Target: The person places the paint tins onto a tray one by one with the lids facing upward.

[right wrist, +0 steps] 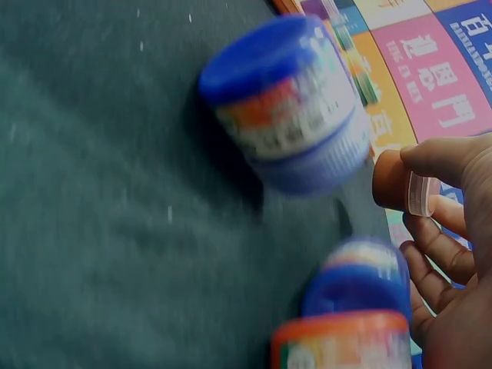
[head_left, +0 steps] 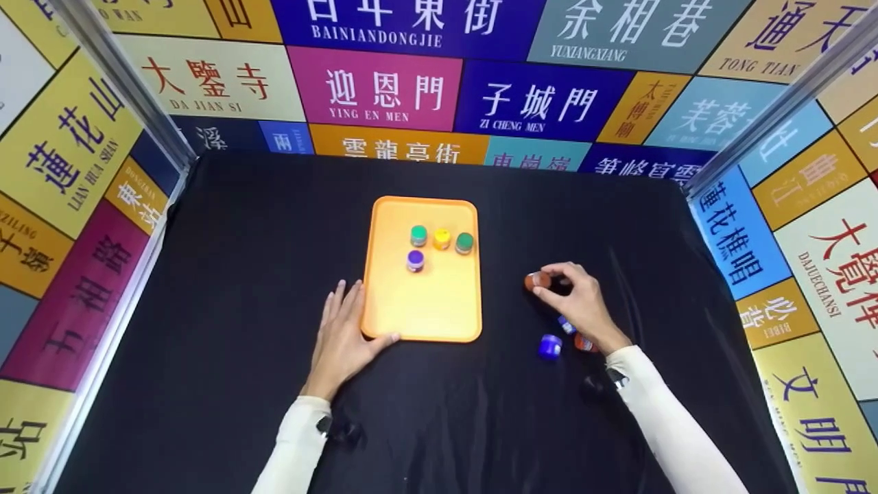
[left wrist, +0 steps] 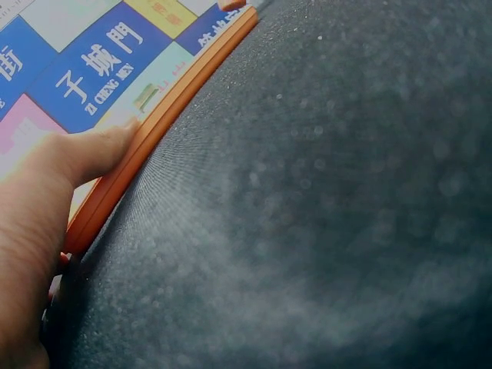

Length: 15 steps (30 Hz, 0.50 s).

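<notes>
My right hand (head_left: 582, 302) pinches a small brown-capped paint jar (right wrist: 390, 181) between thumb and fingers, to the right of the orange tray (head_left: 422, 312). My left hand (head_left: 341, 346) touches the tray's near left corner, its fingers straight along the left side and its thumb (left wrist: 104, 150) at the near rim. On the tray are a green-capped jar (head_left: 418, 236), a yellow jar (head_left: 442, 239), another green-capped jar (head_left: 464, 243) and a purple-capped jar (head_left: 416, 261). Under and near my right wrist lie a blue jar (head_left: 550, 346), a second blue jar (head_left: 566, 324) and an orange-red jar (head_left: 584, 342), partly hidden.
A black cloth (head_left: 254, 261) covers the table. Panels with large printed characters (head_left: 381, 89) stand along the back and both sides, with metal posts (head_left: 140, 89) at the corners.
</notes>
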Motion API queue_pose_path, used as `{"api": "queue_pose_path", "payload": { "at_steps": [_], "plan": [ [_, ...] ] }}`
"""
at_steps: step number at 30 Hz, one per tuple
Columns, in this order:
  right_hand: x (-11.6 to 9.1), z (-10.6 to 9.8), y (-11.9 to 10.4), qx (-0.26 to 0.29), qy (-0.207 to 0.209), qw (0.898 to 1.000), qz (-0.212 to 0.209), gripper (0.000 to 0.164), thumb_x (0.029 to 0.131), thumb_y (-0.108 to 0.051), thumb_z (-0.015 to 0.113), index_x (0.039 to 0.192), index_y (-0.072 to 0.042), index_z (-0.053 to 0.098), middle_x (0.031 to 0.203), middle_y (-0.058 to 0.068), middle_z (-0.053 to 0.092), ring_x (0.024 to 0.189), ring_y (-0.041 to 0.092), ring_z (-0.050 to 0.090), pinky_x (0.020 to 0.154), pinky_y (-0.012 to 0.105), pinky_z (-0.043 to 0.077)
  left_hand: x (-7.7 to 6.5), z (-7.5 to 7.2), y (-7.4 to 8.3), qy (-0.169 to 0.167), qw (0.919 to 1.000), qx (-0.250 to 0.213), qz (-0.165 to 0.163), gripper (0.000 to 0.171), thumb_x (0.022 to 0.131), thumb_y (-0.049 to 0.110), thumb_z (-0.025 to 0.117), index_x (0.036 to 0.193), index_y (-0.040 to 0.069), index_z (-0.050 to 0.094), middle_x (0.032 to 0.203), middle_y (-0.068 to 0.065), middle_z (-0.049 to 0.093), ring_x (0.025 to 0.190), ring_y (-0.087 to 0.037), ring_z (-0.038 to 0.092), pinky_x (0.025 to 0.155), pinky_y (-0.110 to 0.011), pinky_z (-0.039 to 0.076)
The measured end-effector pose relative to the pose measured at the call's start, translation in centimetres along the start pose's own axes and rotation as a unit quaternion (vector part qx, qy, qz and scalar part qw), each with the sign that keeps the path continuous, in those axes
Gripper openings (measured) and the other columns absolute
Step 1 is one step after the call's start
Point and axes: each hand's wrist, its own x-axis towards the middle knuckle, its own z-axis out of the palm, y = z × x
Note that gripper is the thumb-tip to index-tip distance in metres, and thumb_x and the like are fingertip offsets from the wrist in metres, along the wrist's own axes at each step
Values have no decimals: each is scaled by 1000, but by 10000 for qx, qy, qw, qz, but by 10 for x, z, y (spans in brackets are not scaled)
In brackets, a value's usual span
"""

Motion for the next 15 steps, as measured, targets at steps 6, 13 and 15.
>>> {"api": "queue_pose_path", "payload": {
  "at_steps": [6, 13, 15],
  "plan": [
    [2, 17, -12, 39, -204, 9996, -200, 37, 85, -9, 96, 118, -3, 81, 114, 13, 77, 103, 37, 67, 92, 44, 55, 1, 1, -1, 20, 10000, -29, 47, 119, 86, 65, 86, 170, -2, 35, 176, -18, 38, 169, -40, 17, 139, -50, 7],
    [7, 34, -20, 125, -400, 9986, -330, 36, 84, -11, 97, 117, -6, 82, 110, 9, 75, 103, 37, 67, 91, 48, 55, 0, 1, -2, 38, 9999, -35, 94, 119, 86, 65, 86, 170, -2, 35, 175, -20, 38, 169, -41, 17, 139, -52, 8],
    [9, 39, -23, 142, -443, 9982, -381, 36, 85, -12, 97, 118, -7, 82, 110, 8, 75, 103, 37, 67, 91, 47, 56, 0, 1, -2, 30, 10000, -34, 81, 119, 86, 65, 86, 170, -2, 35, 175, -20, 38, 169, -41, 17, 139, -53, 8]
  ]
}}
